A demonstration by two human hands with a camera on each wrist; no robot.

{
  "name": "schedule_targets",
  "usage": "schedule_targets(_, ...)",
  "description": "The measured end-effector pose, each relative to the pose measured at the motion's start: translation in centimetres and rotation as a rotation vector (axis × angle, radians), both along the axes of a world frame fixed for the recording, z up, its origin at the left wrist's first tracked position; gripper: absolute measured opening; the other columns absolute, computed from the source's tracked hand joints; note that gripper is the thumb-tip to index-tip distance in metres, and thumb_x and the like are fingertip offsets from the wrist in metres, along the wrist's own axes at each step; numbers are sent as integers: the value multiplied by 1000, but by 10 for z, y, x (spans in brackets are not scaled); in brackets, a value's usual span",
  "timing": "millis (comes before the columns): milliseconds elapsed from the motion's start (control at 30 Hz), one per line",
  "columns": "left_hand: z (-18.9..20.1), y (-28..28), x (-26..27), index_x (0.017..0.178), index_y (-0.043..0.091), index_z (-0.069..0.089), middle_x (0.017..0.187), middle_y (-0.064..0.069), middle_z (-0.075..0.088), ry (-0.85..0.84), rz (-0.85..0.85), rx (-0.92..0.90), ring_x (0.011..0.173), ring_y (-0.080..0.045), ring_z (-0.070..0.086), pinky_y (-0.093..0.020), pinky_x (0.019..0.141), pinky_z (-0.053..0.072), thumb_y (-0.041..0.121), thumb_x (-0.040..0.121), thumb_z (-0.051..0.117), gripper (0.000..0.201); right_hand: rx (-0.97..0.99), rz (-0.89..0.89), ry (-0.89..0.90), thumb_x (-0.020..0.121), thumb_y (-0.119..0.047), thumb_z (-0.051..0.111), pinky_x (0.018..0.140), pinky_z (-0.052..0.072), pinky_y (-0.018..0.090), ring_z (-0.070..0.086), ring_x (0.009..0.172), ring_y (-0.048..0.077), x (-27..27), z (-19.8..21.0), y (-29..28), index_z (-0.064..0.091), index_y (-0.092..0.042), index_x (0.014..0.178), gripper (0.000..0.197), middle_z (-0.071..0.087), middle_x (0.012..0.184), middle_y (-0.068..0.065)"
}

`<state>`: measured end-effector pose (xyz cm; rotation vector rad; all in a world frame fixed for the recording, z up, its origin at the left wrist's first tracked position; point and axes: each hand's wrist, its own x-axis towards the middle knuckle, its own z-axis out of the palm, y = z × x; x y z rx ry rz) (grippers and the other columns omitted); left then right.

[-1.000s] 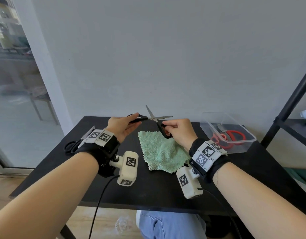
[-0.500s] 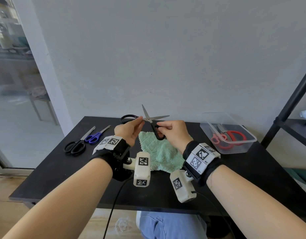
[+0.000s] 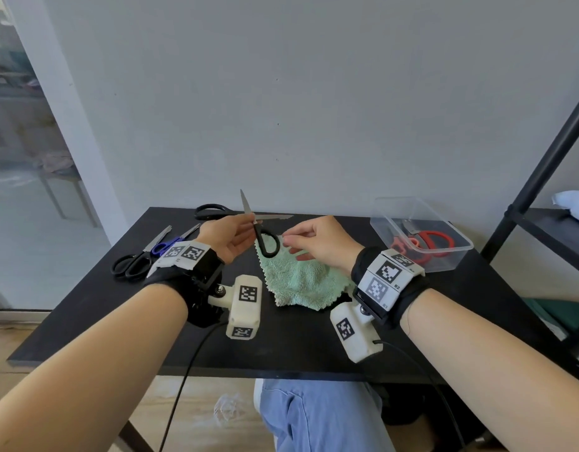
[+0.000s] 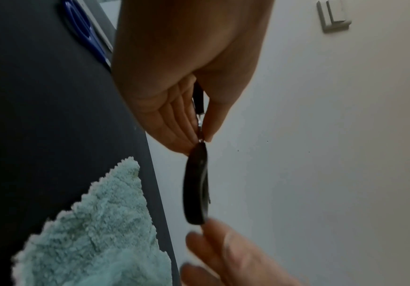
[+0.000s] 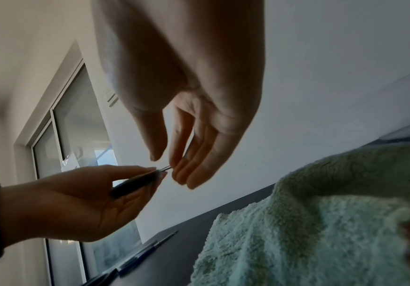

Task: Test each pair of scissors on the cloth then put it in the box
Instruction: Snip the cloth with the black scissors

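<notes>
Black-handled scissors (image 3: 266, 243) are held up over the far edge of a green cloth (image 3: 303, 282), blades spread, one tip pointing up. My left hand (image 3: 249, 227) pinches them near the pivot, which the left wrist view shows between thumb and fingers (image 4: 200, 138). One handle loop hangs down (image 4: 196, 183) and the other points left. My right hand (image 3: 289, 244) hovers beside the hanging loop with relaxed fingers (image 5: 186, 174) and holds nothing. A clear plastic box (image 3: 444, 256) at the right holds red scissors (image 3: 426, 241).
On the black table (image 3: 298, 340), two more pairs lie at the left: black scissors (image 3: 131, 265) and blue scissors (image 3: 166, 246). A dark shelf frame (image 3: 539, 177) rises at the right. A wall runs right behind the table.
My right hand has let go of the handle loop and opened. The left hand alone holds the scissors, which turned so that one loop hangs down.
</notes>
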<state>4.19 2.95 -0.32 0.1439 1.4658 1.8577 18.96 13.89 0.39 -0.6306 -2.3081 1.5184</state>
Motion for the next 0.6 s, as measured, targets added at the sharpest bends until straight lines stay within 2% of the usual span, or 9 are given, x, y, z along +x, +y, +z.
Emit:
schedule_targets(67,-1,-10,-5,109,4,61,67,-3,72,16,-5,-39,51,-9,68,-19,45,52,9,89,63,21,38,37,-92,87,-11,67,70,56,20,64,75,10,6,-1,0,69,0,105,22,69,91,8)
schedule_targets(167,-3,-23,-6,110,6,63,87,-4,71,86,-49,-108,48,-5,65,-16,42,48,11,90,62,21,156,131,-281,84,-12,70,66,55,17,63,74,8,10,-5,-2,69,-2,105,24,67,85,1)
schedule_targets(233,-3,-30,-4,108,7,64,89,-4,70,120,-71,-129,51,-5,67,-16,43,48,12,90,62,19,226,192,-390,82,-12,73,68,55,18,62,77,10,11,-9,-6,68,-4,106,26,65,88,-1)
schedule_targets(300,-5,-35,-3,105,8,64,88,-4,71,143,-92,-141,55,-6,68,-16,44,50,12,89,63,16,305,216,-485,80,-15,75,73,54,20,63,84,13,10,-15,-12,68,-6,107,30,65,97,1)
schedule_targets(433,-6,-42,-2,99,9,65,79,-2,73,186,-133,-159,59,-7,69,-17,51,53,14,89,64,11,496,205,-640,76,-18,79,94,50,32,62,103,19,3,-25,-20,67,-10,106,33,66,110,3)
schedule_targets(500,-5,-46,-2,97,9,66,73,1,74,200,-155,-152,61,-7,69,-20,58,53,14,89,63,9,542,193,-666,77,-17,78,94,50,33,62,104,19,0,-27,-20,68,-9,105,31,67,112,4)
schedule_targets(600,-4,-49,-5,103,7,66,78,-1,74,220,-174,-133,65,-10,70,-22,64,55,13,88,64,16,567,167,-666,82,-18,73,90,50,29,61,101,19,-3,-26,-16,68,-7,105,25,67,112,6)
